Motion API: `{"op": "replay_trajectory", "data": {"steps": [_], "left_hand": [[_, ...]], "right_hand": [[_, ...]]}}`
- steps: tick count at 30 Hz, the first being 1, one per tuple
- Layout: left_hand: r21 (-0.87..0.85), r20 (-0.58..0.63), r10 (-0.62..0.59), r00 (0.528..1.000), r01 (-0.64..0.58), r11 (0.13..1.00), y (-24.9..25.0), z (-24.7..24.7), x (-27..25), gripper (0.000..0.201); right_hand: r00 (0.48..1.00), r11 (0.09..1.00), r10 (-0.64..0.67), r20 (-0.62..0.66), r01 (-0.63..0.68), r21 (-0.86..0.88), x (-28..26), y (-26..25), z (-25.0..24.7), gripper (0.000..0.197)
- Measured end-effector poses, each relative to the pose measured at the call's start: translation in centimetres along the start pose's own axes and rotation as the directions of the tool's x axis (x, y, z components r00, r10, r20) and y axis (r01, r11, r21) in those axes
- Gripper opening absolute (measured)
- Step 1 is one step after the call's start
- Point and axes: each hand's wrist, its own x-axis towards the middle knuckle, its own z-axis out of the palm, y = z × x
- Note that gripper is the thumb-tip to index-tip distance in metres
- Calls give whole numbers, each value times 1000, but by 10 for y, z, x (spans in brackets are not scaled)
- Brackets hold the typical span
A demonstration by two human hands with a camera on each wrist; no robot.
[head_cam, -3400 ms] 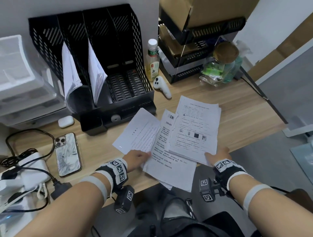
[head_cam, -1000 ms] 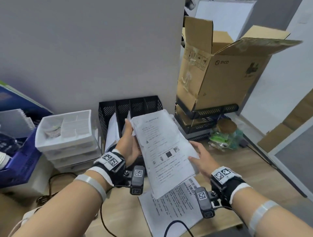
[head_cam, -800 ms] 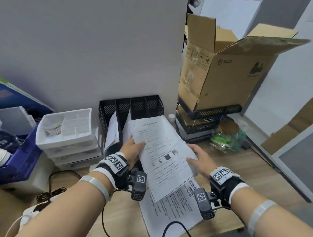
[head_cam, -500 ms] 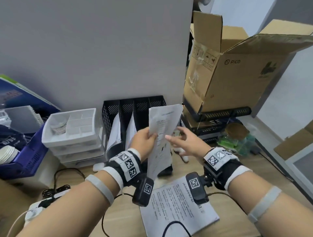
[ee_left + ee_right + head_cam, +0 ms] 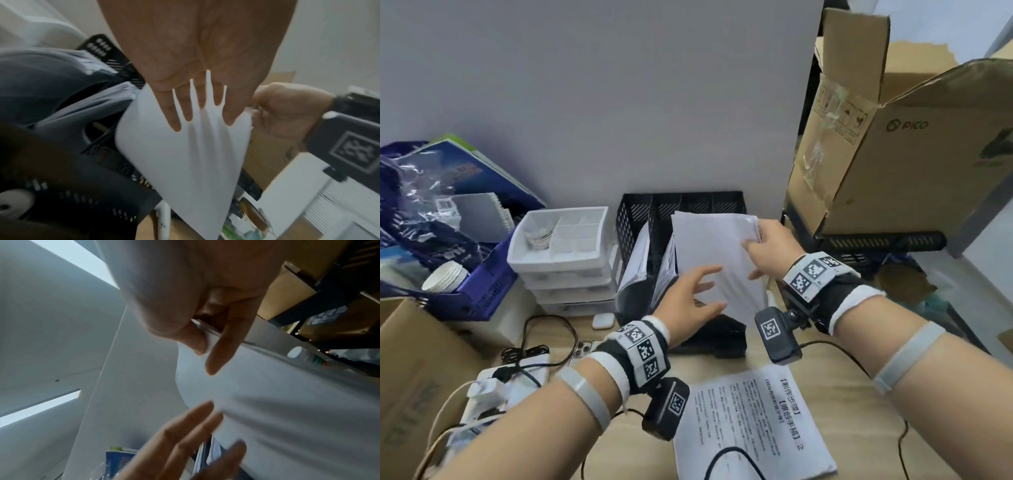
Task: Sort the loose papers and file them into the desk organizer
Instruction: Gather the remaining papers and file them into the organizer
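White paper stack [image 5: 717, 260] stands tilted in my right hand [image 5: 768, 251], its blank back toward me, its lower end down at the black mesh desk organizer [image 5: 635, 219] at 12 o'clock on the desk [image 5: 722, 368]. My right thumb and fingers pinch the stack's top right corner; the right wrist view shows the thumb on one face and a finger on the other. My left hand [image 5: 686, 301] is spread, fingers straight and apart, at the sheet's lower left face; I cannot tell whether it touches. Two left slots of the organizer already hold curled papers [image 5: 637, 260]. At 6 o'clock a printed sheet [image 5: 750, 425] lies flat on the desk, well apart from the organizer. White drawer unit [image 5: 561, 253] sits at 10 o'clock, a cardboard box [image 5: 900, 147] at 2 o'clock.
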Motion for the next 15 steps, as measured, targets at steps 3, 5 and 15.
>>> {"op": "replay_trajectory", "data": {"steps": [3,5,15], "left_hand": [[14,0,-238,971,238,971,-13,-5,-3,87],[-5,106,-311,944,313,950,-18,-6,-3,106],[87,2,-209,978,208,974,-33,14,34,122]], "right_hand": [[996,998,-62,-57,63,12,3,-5,-4,32],[990,994,-79,-115,87,61,4,-12,-6,37],[982,923,0,-187,72,377,28,-38,7,46]]}}
